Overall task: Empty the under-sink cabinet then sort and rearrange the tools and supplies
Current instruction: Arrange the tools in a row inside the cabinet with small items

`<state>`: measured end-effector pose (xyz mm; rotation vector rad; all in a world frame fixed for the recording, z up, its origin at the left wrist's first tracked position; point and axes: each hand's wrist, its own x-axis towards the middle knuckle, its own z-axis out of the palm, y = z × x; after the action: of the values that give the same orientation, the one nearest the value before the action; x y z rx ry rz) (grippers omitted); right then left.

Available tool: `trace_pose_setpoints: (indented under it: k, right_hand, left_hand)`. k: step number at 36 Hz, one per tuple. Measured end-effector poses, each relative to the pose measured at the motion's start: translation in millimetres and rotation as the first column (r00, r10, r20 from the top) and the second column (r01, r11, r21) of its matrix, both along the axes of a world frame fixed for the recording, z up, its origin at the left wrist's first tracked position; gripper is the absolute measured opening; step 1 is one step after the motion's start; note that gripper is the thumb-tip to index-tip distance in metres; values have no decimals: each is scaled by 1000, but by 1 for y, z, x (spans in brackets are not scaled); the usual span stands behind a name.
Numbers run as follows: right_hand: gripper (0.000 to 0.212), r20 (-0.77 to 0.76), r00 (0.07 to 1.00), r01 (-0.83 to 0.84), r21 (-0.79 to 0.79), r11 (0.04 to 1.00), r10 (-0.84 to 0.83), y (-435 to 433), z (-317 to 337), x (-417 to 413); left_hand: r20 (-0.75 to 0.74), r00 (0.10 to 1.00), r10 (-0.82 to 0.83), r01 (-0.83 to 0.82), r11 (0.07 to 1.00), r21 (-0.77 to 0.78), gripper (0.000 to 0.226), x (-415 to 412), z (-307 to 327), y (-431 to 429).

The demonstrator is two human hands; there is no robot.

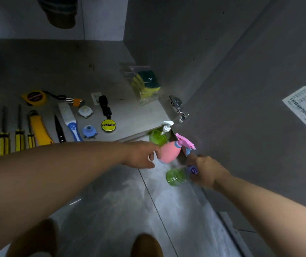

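Both forearms reach forward from the bottom corners and meet near the front edge of the cabinet floor (144, 115). The left hand (141, 154) has its thumb and fingers curled round the body of a pink spray bottle (168, 153), whose pink trigger head points away towards the right hand. The right hand (206, 169), slightly blurred, grips a green bottle (176, 176) by its purple-capped neck, just below and beside the pink one. Directly beyond the left hand's fingertips stands a green pump bottle (159, 135) with a white pump. Farther out past the left forearm lie yellow-handled screwdrivers (19, 138), a yellow utility knife (40, 130), a brush (70, 123) and a tape roll (108, 125). Packed sponges (146, 84) sit beyond both hands. The open cabinet door (260, 89) rises right of the right hand, its hinge (178, 108) near the pump bottle.
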<state>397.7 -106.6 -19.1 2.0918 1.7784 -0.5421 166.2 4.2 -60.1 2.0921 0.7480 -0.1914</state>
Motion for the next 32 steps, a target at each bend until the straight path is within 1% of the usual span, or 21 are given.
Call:
trace_pose_setpoints:
  k: [2,4,6,7,9,10,12,13,14,15,16,17,18,19,20,22,24,27,29,32]
  right_hand:
    - [22,-113,993,33,52,998,-27,8,11,-7]
    - [13,-245,968,95,139,986,-58,19,24,-18]
    - [6,-414,905,186,165,969,-103,34,37,-30]
    - [6,-512,850,226,144,963,-123,41,44,-36]
    - [14,-692,705,292,84,953,-155,55,56,-41]
    - [16,-753,636,324,57,944,-172,62,60,-42]
    - [11,-828,519,384,3,923,-213,72,65,-41]
    - [8,-852,457,433,-37,901,-254,76,65,-40]
    - [10,-861,411,495,-65,867,-299,80,62,-38]
    - [15,-848,417,544,-55,838,-327,82,56,-34]
    - [19,-793,510,553,6,833,-333,84,47,-29]
    - [21,-659,680,499,94,861,-322,86,37,-24]
    - [24,-447,847,393,159,906,-289,86,26,-18]
    - [29,-235,939,293,167,941,-250,84,15,-14]
    - [35,-104,968,243,137,960,-230,82,4,-11]
    - [41,-33,970,242,43,969,-241,77,-14,-8]
    - [42,22,973,228,9,974,-228,74,-26,-10]
    - [31,134,972,175,122,977,-191,70,-33,-10]
    - [35,189,971,117,153,981,-146,69,-31,-12]
    - [45,188,980,38,160,986,-69,75,-17,-21]
  left_hand:
    - [-3,1000,19,-19,997,-80,65,-2,-5,-2]
    - [24,999,49,-45,988,-151,93,-2,-9,-3]
    - [73,994,86,-67,969,-238,111,-2,-11,-5]
    - [105,989,104,-72,958,-278,114,-2,-10,-6]
    - [173,972,159,-94,938,-334,112,-1,-9,-7]
    - [208,956,206,-126,931,-343,108,0,-8,-8]
    - [273,901,338,-237,908,-345,91,0,-6,-6]
    - [290,871,396,-291,893,-344,81,-1,-6,-3]
    - [292,850,439,-336,878,-340,73,-3,-5,1]
    - [285,830,480,-380,860,-341,69,-6,-5,6]
    - [272,803,531,-430,831,-354,69,-9,-5,10]
    - [258,765,590,-486,792,-369,70,-11,-4,15]
    - [247,725,643,-539,752,-379,72,-14,-4,20]
    - [240,690,683,-580,720,-381,75,-16,-2,26]
    - [243,661,710,-609,696,-379,77,-18,0,32]
    - [285,594,753,-649,657,-383,80,-22,6,45]
    - [340,533,775,-684,631,-365,78,-26,11,60]
    - [417,461,783,-710,607,-356,73,-30,15,84]
    - [462,401,791,-738,578,-349,71,-32,14,102]
    - [485,371,791,-785,547,-291,71,-36,11,126]
